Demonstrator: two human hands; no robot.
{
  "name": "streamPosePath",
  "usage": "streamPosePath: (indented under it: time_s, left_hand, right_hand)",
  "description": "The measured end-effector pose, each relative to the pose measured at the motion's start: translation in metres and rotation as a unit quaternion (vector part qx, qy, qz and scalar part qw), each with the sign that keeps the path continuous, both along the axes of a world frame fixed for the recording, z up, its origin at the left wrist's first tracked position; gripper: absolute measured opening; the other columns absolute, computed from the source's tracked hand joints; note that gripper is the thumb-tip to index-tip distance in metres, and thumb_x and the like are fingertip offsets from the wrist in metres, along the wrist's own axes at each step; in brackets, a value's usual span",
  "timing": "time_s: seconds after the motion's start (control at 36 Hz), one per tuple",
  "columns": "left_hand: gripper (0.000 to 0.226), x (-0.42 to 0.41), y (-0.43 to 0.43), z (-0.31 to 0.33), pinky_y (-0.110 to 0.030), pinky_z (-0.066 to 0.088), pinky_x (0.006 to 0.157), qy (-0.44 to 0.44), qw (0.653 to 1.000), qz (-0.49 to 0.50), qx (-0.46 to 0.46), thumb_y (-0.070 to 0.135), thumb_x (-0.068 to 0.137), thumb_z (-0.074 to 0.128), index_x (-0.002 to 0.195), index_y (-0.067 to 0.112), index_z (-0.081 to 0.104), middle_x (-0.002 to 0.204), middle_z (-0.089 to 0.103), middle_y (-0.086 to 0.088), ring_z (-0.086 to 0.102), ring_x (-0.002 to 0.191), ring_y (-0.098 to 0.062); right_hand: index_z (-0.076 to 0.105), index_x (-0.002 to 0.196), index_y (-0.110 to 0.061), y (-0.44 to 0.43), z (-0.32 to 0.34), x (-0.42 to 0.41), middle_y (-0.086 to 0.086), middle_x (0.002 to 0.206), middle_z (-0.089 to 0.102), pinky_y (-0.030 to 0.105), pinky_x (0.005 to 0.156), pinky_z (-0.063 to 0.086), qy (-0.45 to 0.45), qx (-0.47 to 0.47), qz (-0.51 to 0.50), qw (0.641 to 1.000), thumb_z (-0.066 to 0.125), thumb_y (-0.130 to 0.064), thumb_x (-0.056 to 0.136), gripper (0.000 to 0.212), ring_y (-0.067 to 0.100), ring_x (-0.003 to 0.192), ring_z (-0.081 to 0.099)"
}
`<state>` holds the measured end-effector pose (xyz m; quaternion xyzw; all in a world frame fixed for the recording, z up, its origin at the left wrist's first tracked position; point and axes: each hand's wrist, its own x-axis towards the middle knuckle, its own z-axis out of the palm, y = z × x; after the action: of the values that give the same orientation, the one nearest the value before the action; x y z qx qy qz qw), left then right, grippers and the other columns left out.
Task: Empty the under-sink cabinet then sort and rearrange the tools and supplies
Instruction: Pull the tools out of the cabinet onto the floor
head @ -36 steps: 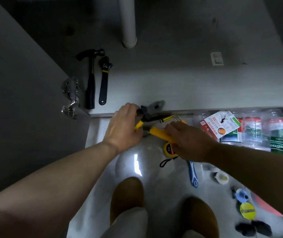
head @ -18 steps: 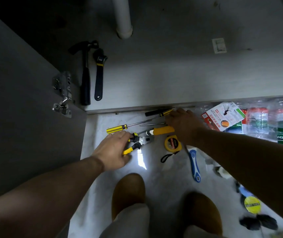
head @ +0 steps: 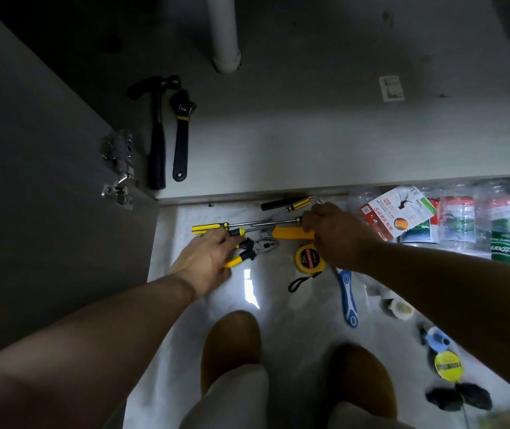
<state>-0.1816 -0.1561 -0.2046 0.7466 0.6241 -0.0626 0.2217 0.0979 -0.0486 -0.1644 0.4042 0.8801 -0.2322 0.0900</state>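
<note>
On the pale floor in front of the open cabinet lie several tools. My left hand (head: 207,258) grips the yellow handles of the pliers (head: 261,246), whose jaws point right and rest on the floor. My right hand (head: 335,235) curls its fingers over the right end of a yellow-handled tool (head: 289,233), where the screwdriver shafts also end. A long screwdriver (head: 210,228) with a yellow and black handle lies just above my left hand. A second screwdriver (head: 284,204) lies by the cabinet edge. Inside the cabinet, a black hammer (head: 157,140) and an adjustable wrench (head: 181,134) lie side by side.
A yellow tape measure (head: 308,258) and a blue-handled tool (head: 348,297) lie below my right hand. Plastic bottles (head: 506,230) and a printed packet (head: 399,212) crowd the right. A white pipe (head: 224,32) rises from the cabinet floor (head: 309,134). The open door (head: 31,181) with its hinge (head: 119,165) stands left.
My left hand has brought the pliers down from the cabinet edge to the floor. My right hand left the yellow-handled tool, moved up to the screwdrivers, then came back over the tool's right end.
</note>
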Motion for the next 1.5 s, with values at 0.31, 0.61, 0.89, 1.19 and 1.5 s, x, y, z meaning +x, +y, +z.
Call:
streamPosePath:
  time_s: [0.31,0.61,0.89,1.19,1.5]
  left_hand:
    - [0.014,0.016,0.035,0.043,-0.042,0.05,0.079,-0.125,0.968,0.06,0.208,0.022,0.095,0.056,0.1,0.018,0.068,0.094,0.06,0.001,0.058,0.092,-0.024]
    - [0.058,-0.011,0.142,0.08,-0.047,0.039,0.104,0.037,0.889,0.423,0.173,0.03,0.086,0.062,0.141,0.018,0.047,0.141,0.04,-0.018,0.038,0.134,-0.038]
    - [0.045,-0.013,0.156,0.075,-0.04,0.038,0.107,-0.049,0.849,0.511,0.126,0.028,0.091,0.067,0.129,0.008,0.053,0.137,0.042,-0.022,0.038,0.133,-0.041]
    - [0.013,0.013,0.145,0.076,-0.02,0.043,0.084,-0.255,0.786,0.525,0.202,0.018,0.094,0.062,0.107,0.018,0.064,0.12,0.062,-0.013,0.057,0.089,-0.016]
    - [0.05,0.074,0.112,0.09,-0.022,0.056,0.073,-0.42,0.805,0.342,0.242,0.022,0.083,0.074,0.122,0.034,0.045,0.097,0.067,0.015,0.066,0.083,-0.003]
  right_hand:
    - [0.064,0.086,-0.014,0.002,0.035,-0.033,0.005,0.085,0.063,0.039,0.066,0.051,0.131,0.052,0.002,0.99,0.053,-0.012,0.093,0.013,0.022,0.077,0.058]
    - [0.066,0.084,-0.01,0.029,0.06,-0.065,0.006,0.083,0.066,0.042,0.066,0.051,0.265,0.069,-0.116,0.955,0.051,-0.002,0.086,0.017,0.028,0.077,0.06]
    - [0.068,0.082,-0.016,0.031,0.047,-0.071,-0.001,0.079,0.067,0.031,0.061,0.047,0.278,0.023,-0.175,0.944,0.053,-0.001,0.083,0.021,0.017,0.066,0.056]
    - [0.067,0.086,-0.021,0.035,0.047,-0.077,0.001,0.075,0.068,0.027,0.06,0.05,0.305,-0.093,-0.259,0.912,0.052,-0.001,0.09,0.025,0.017,0.064,0.062]
    - [0.07,0.108,-0.009,0.054,0.093,-0.101,0.01,0.099,0.071,0.036,0.077,0.054,0.444,-0.459,-0.34,0.691,0.048,-0.025,0.102,0.028,0.023,0.087,0.068]
